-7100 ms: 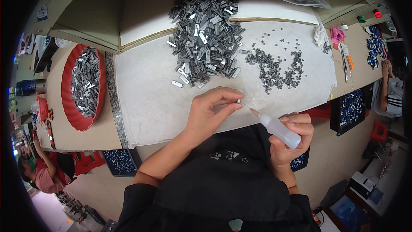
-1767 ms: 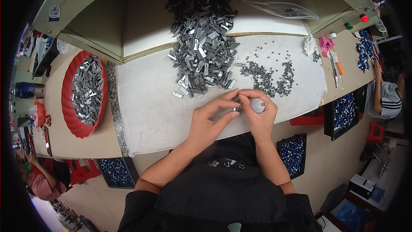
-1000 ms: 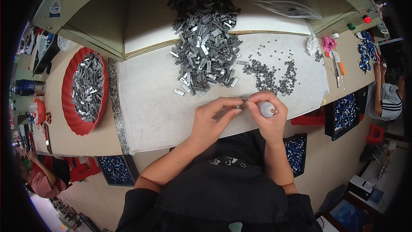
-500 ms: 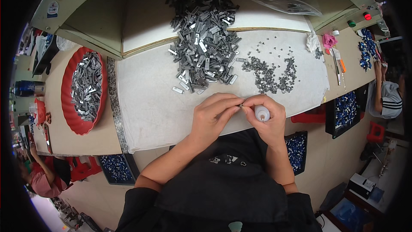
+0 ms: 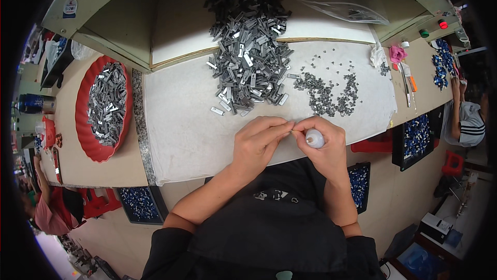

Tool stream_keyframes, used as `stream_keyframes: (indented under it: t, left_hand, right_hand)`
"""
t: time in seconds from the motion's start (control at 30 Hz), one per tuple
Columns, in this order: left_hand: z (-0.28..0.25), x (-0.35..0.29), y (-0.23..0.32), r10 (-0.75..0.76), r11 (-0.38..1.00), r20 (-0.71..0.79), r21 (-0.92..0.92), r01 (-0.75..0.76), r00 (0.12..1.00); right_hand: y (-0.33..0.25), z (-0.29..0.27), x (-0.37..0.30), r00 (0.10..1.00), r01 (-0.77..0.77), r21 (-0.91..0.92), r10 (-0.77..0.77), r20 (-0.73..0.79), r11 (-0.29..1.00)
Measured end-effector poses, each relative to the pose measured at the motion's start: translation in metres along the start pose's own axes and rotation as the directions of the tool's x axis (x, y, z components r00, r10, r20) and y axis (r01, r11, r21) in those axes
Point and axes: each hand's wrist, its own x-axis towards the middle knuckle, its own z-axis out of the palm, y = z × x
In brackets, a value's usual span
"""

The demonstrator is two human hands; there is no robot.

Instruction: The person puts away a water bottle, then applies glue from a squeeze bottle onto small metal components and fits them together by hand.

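My left hand (image 5: 258, 140) and my right hand (image 5: 331, 148) meet fingertip to fingertip above the front part of the white-covered bench. Both pinch a tiny dark metal part, almost hidden by the fingers. A small translucent white squeeze bottle (image 5: 315, 139) with a narrow tip is tucked in my right hand, its tip pointing upward. Beyond my hands lies a long heap of grey metal rectangular pieces (image 5: 248, 68). To its right, many tiny grey metal bits (image 5: 323, 96) are scattered over the white sheet (image 5: 178, 124).
At left stands a red scalloped bowl (image 5: 81, 119) full of similar metal pieces. A clear plastic bag (image 5: 347, 11) lies on the shelf. At right are tweezers (image 5: 405, 86), a pink cloth (image 5: 397, 54) and a black tray (image 5: 417, 135) of blue-and-white parts. Co-workers sit at both sides.
My fingertips have drawn closer together over the tiny part, hiding more of it. The bottle has tilted slightly in my right hand. The whole view has shifted a little.
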Motion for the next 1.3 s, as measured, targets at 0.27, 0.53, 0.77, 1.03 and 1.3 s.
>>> stream_keyframes:
  t: [0.27, 0.53, 0.77, 1.03, 1.3]
  left_hand:
    - [-0.001, 0.001, 0.004, -0.109, 0.992, -0.011, -0.063, 0.108, 0.994]
    - [-0.002, -0.004, -0.003, -0.237, 0.907, 0.024, -0.353, 0.23, 0.971]
    - [0.001, -0.003, -0.001, -0.295, 0.869, 0.007, -0.413, 0.271, 0.955]
    - [-0.002, -0.001, 0.002, -0.27, 0.899, 0.023, -0.352, 0.26, 0.963]
    - [-0.007, -0.005, -0.004, -0.28, 0.844, 0.123, -0.441, 0.306, 0.952]
  right_hand:
    - [-0.001, 0.01, -0.004, 0.994, -0.083, -0.01, 0.082, -0.069, 0.997]
    - [0.007, 0.013, -0.011, 0.955, -0.224, 0.462, 0.288, -0.072, 0.858]
    - [0.011, 0.02, -0.009, 0.953, -0.214, 0.572, 0.298, -0.056, 0.792]
    - [0.011, 0.02, -0.008, 0.947, -0.239, 0.594, 0.319, -0.032, 0.768]
    - [0.009, 0.025, -0.01, 0.945, -0.253, 0.616, 0.326, -0.007, 0.746]
